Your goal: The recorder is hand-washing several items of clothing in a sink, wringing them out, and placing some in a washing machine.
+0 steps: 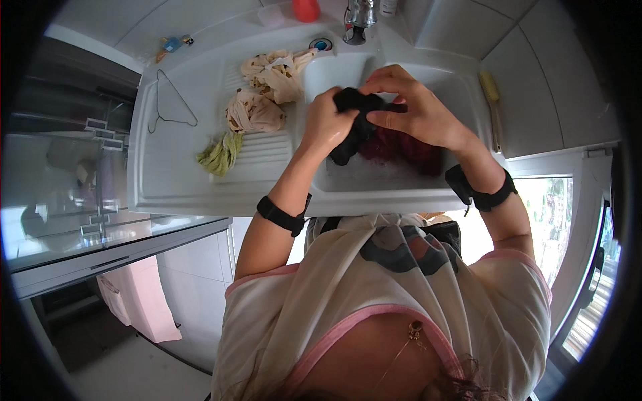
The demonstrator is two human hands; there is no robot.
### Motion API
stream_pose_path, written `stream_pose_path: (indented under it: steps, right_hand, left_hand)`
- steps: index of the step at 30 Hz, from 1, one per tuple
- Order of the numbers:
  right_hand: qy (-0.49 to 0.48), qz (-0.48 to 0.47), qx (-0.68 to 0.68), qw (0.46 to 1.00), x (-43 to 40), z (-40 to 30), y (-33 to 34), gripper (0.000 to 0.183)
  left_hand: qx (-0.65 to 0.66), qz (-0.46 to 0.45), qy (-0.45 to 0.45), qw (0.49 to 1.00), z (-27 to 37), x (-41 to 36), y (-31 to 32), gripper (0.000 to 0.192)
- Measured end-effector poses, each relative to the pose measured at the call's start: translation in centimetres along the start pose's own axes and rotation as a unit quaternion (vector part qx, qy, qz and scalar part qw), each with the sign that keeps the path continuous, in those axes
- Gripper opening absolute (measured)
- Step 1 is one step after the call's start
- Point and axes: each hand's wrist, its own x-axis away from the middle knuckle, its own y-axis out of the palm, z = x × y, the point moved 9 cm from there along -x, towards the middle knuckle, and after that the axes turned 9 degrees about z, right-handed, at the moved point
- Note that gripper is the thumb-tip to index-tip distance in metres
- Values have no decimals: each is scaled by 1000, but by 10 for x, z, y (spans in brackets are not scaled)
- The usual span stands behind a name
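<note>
A wet black cloth (357, 133) hangs bunched between my hands over the sink basin (333, 75). My left hand (328, 120) grips its left side, thumb pressed across the fabric. From the right, my right hand (419, 108) holds the upper part, its bent fingers on the cloth and its thumb spread below them. Part of the fabric is hidden behind the fingers. Beneath, a dark red cloth (409, 150) lies soaked in the basin, partly covered by my right hand and the black cloth.
Left of the basin, the ribbed drainboard (263, 155) bears bunched cream spotted fabric (256, 113) and a green cloth (220, 154). A wire hanger (170, 108) lies farther left. Behind stand a chrome faucet (360, 20) and a red container (306, 10). A brush (490, 108) rests on the right rim.
</note>
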Motion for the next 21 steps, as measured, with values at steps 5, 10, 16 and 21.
stream_pose_path:
  steps: [5, 10, 16, 21]
  right_hand:
    - [116, -35, -91, 988, 21, 68, 36, 96]
    - [117, -4, -211, 970, 14, 67, 75, 83]
    - [192, 142, -196, 951, 9, 138, 77, 53]
    - [198, -33, 120, 972, 16, 275, 102, 60]
  left_hand:
    - [334, 11, -42, 942, 9, 7, -5, 22]
    - [450, 8, 89, 889, 122, 22, -44, 21]
    - [243, 29, 175, 954, 122, 29, -71, 22]
    - [-345, -129, 58, 928, -3, 55, -38, 53]
